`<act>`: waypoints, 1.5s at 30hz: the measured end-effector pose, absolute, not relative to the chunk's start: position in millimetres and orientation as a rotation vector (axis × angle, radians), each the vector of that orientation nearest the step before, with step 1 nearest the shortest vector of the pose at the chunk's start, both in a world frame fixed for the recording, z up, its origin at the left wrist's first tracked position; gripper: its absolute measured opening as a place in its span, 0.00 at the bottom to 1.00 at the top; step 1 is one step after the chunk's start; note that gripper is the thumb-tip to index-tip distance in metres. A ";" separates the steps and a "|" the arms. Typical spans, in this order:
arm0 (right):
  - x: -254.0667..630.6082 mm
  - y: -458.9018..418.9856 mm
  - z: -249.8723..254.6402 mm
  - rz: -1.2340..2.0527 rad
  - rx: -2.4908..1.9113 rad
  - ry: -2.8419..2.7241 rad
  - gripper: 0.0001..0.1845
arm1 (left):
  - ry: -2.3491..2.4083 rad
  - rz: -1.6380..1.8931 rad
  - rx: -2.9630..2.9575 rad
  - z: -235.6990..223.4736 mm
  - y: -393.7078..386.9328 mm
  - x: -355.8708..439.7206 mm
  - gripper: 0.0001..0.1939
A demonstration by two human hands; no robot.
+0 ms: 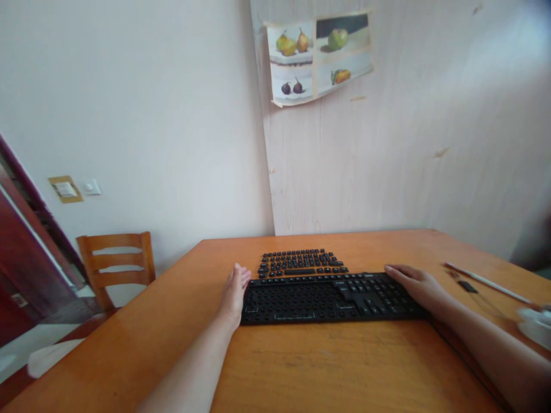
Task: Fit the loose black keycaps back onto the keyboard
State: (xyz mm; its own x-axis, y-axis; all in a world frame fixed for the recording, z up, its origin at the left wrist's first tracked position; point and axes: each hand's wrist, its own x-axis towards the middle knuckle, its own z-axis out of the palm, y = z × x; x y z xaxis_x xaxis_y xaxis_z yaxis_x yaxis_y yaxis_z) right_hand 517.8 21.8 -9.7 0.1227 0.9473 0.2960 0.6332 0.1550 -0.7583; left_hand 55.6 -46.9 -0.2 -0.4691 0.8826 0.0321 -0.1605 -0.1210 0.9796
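A black keyboard (327, 298) lies flat on the orange wooden table (301, 367); most of its keycaps are off, with caps only on its right part. Behind it, several removed black keycaps (300, 263) are laid out in rows. My left hand (235, 292) rests on edge against the keyboard's left end, fingers straight and together. My right hand (415, 284) lies flat over the keyboard's right end, fingers stretched out. Neither hand holds anything.
A thin white stick-like tool (486, 281) and a small dark item (467, 285) lie at the right of the table, with a white object (536, 327) at the right edge. A wooden chair (116, 261) stands at the left. Fruit pictures (318, 54) hang on the wall.
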 end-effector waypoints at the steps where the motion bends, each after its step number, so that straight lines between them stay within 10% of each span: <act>1: 518.2 22.8 -10.0 0.485 -1.561 -1.619 0.24 | 1.362 1.698 0.853 0.0 -48.0 56.1 0.34; 45: 513.1 25.6 -5.0 0.534 -1.503 -1.618 0.19 | 1.456 1.669 0.917 -0.4 -41.9 54.0 0.30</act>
